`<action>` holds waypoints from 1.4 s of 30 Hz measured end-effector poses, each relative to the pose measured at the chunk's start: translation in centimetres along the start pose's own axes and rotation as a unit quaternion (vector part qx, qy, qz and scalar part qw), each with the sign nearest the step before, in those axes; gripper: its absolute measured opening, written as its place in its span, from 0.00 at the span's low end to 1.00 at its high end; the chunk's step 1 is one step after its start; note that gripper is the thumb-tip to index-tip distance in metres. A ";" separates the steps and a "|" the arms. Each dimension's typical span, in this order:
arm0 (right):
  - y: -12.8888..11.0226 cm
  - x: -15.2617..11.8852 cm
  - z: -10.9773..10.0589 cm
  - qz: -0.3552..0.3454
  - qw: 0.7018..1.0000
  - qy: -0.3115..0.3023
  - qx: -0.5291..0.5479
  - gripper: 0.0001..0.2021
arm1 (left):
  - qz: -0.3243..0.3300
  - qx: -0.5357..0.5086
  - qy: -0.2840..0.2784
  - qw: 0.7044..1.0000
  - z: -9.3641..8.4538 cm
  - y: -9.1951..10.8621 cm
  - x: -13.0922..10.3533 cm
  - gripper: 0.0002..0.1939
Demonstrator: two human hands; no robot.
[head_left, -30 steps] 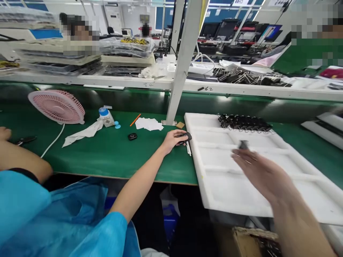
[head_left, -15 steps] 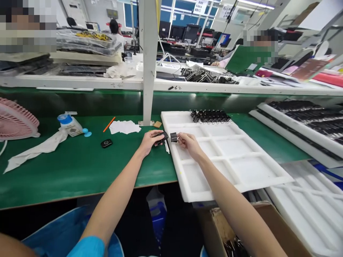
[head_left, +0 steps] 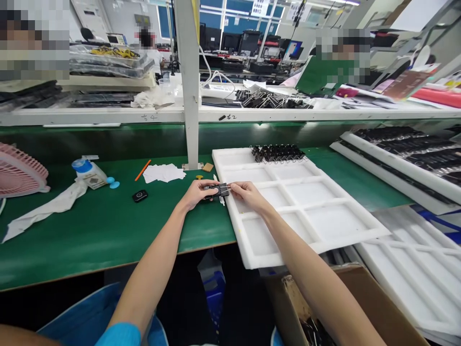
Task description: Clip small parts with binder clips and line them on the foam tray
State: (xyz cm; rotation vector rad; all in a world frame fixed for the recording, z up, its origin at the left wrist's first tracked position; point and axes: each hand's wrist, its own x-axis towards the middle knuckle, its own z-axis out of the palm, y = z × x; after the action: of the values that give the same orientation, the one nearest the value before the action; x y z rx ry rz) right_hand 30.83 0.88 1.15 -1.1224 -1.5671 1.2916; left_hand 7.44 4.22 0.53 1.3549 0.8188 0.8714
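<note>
Left hand (head_left: pixel 196 193): fingers and thumb closed on the fob (head_left: pixel 211 193), no gap seen. Judged as the anchor: firm, level, fingertips well back from the meeting point.
Right hand (head_left: pixel 248 193): thumb and fingers pinched together on the wire handles of the clip (head_left: pixel 224 189). How wide the pinch spreads the clip's mouth cannot be told at this size.
Fob: black, in the left hand, between the two grips; its right end meets the clip.
Clip: black body against or over the fob's right end, handles pointing right into the pinch. Whether it bites or only touches is unclear. Advisable: full squeeze while sliding on, straight along the fob's length, both edges inside the mouth; ease the handles down slowly so it does not skid or scuff the casing.
Pen (head_left: pixel 222 202): white, just below the grip, partly hidden. Worth keeping the wrists clear of it.
Tray (head_left: pixel 304 207): white, its left edge under the clip, the rest reaching right of the grip, compartments below the right forearm.
Row (head_left: pixel 277 153): black clipped pieces in the tray's far compartment, beyond the grip and to its right; close-packed, so even seating probably matters.
Box (head_left: pixel 293 300): below the right forearm, clips inside.
Spare fob (head_left: pixel 139 195): on the bench (head_left: pixel 144 230), well left of the grip.
</note>
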 end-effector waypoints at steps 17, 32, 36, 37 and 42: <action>-2.1 3.7 -4.7 -0.019 0.952 0.305 0.009 0.23 | 0.062 -0.085 0.112 0.988 -0.2 0.0 0.9 0.32; 0.6 8.0 -7.8 0.111 0.795 0.355 -0.480 0.16 | 0.052 -0.086 0.094 0.990 0.0 0.3 0.7 0.29; 0.7 7.9 -8.0 0.135 0.780 0.368 -0.488 0.16 | 0.052 -0.081 0.092 0.991 0.0 0.4 0.7 0.28; 0.6 8.0 -8.0 0.137 0.780 0.371 -0.484 0.16 | 0.053 -0.079 0.093 0.991 0.0 0.4 0.7 0.28; -1.1 6.7 -7.5 0.129 0.810 0.363 -0.442 0.14 | 0.060 -0.076 0.094 0.991 -0.1 0.3 0.8 0.27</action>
State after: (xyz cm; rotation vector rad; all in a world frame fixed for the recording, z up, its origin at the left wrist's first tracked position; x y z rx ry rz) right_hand 35.81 9.30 3.68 -2.1394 -1.4038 0.0812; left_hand 7.66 4.95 0.80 1.2092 0.8026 1.1465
